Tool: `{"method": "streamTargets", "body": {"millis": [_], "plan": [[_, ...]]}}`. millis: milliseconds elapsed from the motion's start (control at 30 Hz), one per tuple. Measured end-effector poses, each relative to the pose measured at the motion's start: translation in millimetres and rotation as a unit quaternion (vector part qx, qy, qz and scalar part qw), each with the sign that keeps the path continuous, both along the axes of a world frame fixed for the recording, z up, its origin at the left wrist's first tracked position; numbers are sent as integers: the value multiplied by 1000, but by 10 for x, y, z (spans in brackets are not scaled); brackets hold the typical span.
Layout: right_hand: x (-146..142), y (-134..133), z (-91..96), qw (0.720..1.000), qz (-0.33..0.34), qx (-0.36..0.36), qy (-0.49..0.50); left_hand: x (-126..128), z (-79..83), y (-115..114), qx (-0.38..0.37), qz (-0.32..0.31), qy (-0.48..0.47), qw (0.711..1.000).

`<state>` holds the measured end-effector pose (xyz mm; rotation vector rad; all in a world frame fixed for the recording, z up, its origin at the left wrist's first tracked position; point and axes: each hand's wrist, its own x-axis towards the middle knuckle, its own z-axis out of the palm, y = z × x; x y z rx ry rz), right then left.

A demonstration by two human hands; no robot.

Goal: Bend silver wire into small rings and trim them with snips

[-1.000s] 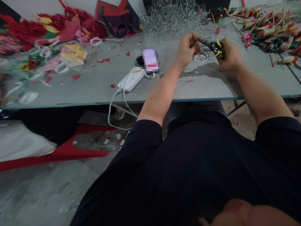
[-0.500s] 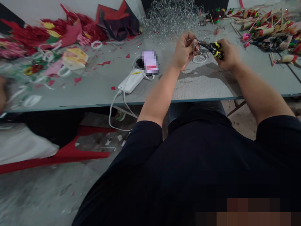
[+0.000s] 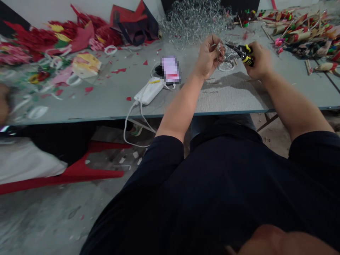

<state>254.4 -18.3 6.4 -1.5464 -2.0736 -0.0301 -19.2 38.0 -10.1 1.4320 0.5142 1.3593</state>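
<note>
My left hand [image 3: 209, 56] pinches a thin, shiny wire [image 3: 221, 51] between thumb and fingers, above the table. A pair of pliers [image 3: 243, 55] with black and yellow handles is in my right hand [image 3: 257, 61], its jaws pointing left toward the wire. A small gap seems to lie between the jaw tips and my left fingertips. Below the pliers, a ring-shaped coil of clear or silvery wire [image 3: 226, 66] lies on the table. The exact shape of the piece in my left fingers is too small to make out.
Behind my hands sits a large tangle of silvery wire [image 3: 196, 24]. A phone [image 3: 170, 69] and a white power bank [image 3: 149, 91] with a cable are left of my arms. Small decorated wooden pieces [image 3: 300, 35] crowd the right; red artificial flowers [image 3: 39, 42] fill the left, near another person's hand [image 3: 3, 104].
The pliers have shifted slightly right, and their jaws have come away from my left fingers. My left hand stays almost in place with the wire.
</note>
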Motion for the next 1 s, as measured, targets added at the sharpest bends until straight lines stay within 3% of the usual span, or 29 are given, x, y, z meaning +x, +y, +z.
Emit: {"method": "streamTargets", "body": {"millis": [167,300,467,600,767,900,1000], "plan": [[-22,29,-26,1000,10,4,-15,50,-74,23,26,-30,45,998],[-39,41,-27,1000,8,-4,-20,76,-90,-16,6,-19,-5,1000],[-16,141,-94,1000,6,13,-5,27,28,-216,-19,-16,2,1000],[28,259,-166,999,24,42,19,1,72,-276,-58,25,8,998],[40,319,-193,998,28,50,35,-31,81,-264,-56,-12,9,998],[19,341,-195,998,14,50,27,-24,195,-389,-80,41,63,994],[25,366,-221,998,21,42,36,5,273,-472,-98,32,123,987]]}}
